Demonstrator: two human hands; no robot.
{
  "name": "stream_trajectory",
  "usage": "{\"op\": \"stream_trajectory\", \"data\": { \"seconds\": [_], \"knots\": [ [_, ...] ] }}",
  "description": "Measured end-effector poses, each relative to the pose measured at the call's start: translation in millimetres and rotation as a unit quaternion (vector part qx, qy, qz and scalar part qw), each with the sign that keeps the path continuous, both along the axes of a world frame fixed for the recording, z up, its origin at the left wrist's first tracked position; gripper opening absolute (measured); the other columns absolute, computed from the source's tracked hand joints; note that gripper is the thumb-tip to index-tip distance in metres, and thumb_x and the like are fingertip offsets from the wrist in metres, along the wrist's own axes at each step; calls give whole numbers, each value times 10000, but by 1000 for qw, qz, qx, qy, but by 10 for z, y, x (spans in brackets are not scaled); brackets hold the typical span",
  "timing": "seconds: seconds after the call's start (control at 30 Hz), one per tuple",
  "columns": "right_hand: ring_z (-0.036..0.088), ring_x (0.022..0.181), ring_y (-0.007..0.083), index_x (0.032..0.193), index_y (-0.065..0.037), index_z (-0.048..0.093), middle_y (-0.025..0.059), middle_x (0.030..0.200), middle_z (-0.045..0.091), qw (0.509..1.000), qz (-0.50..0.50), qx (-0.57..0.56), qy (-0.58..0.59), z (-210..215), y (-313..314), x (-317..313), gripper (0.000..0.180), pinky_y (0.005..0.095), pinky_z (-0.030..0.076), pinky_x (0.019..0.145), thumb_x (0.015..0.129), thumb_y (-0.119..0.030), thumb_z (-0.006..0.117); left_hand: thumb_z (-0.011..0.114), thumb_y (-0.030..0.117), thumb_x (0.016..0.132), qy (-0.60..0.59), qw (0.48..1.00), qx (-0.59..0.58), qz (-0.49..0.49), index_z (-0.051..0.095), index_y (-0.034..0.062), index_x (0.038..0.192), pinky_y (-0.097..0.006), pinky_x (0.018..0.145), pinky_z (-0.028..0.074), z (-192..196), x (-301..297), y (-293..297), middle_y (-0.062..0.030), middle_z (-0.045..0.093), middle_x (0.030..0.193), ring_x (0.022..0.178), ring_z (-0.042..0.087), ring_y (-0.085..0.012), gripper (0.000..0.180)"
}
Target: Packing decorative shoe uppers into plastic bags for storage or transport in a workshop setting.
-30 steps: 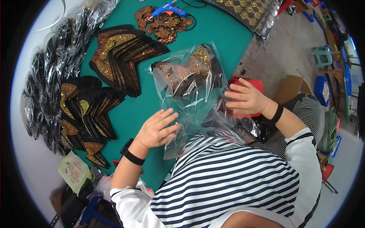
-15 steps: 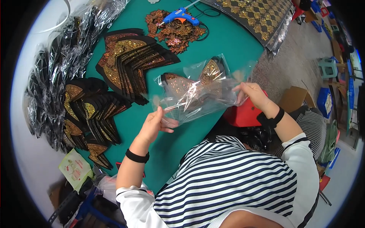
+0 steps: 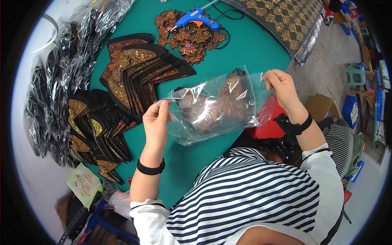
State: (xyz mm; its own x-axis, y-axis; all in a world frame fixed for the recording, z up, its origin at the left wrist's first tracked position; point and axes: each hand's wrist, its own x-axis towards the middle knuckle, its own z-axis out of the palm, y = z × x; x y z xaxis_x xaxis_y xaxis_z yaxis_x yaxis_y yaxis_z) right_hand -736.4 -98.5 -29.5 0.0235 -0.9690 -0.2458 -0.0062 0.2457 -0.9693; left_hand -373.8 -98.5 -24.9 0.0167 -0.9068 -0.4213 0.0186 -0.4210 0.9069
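A clear plastic bag [image 3: 181, 134] is stretched between my two hands above the green table. Inside it lies a black piece [image 3: 232, 98] covered in copper and gold sequins, with two raised points; glare hides part of it. My left hand [image 3: 156, 122] pinches the bag's left upper corner between thumb and fingers. At the opposite upper corner, my right hand [image 3: 281, 87] grips the plastic with bent fingers. Left of the bag, a fanned stack of similar black sequined pieces [image 3: 141, 73] rests on the table, and a second stack [image 3: 98, 126] lies nearer me.
A blue glue gun [image 3: 198, 19] lies on a heap of sequined cut-outs [image 3: 190, 43] at the back of the green table [image 3: 249, 49]. Many bagged pieces [image 3: 53, 102] pile up along the left. Sheets of gold motifs [image 3: 281, 24] cover the far right corner. A red object [image 3: 267, 126] sits beneath my right hand.
Both hands have risen away from me, lifting the bag's upper edge and pulling it taut. The sequined piece now sits lower within the bag. The view has shifted slightly.
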Motion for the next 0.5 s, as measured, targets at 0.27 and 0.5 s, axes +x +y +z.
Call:
{"op": "stream_trajectory", "data": {
  "seconds": [0.27, 0.5],
  "knots": [
    [358, 447, 42, 706, -34, 600, -46, 513, 437, 990, -69, 97, 69, -515, -230, 148, 343, 214, 288, 441, 925, -288, 530, 566, 204, 912, -36, 993, 55, 102, 544, 70, 898, -209, 391, 337, -372, -143, -58, 47, 434, 555, 434, 380, -47, 137],
    [485, 460, 209, 642, -1, 548, 123, 506, 485, 940, 1, 32, 339, -772, -194, 202, 408, 348, 381, 474, 876, -335, 565, 521, 124, 918, -82, 986, 128, 73, 497, 43, 873, -223, 368, 353, -617, -231, 58, 25, 450, 515, 395, 392, -65, 96]
  ]
}}
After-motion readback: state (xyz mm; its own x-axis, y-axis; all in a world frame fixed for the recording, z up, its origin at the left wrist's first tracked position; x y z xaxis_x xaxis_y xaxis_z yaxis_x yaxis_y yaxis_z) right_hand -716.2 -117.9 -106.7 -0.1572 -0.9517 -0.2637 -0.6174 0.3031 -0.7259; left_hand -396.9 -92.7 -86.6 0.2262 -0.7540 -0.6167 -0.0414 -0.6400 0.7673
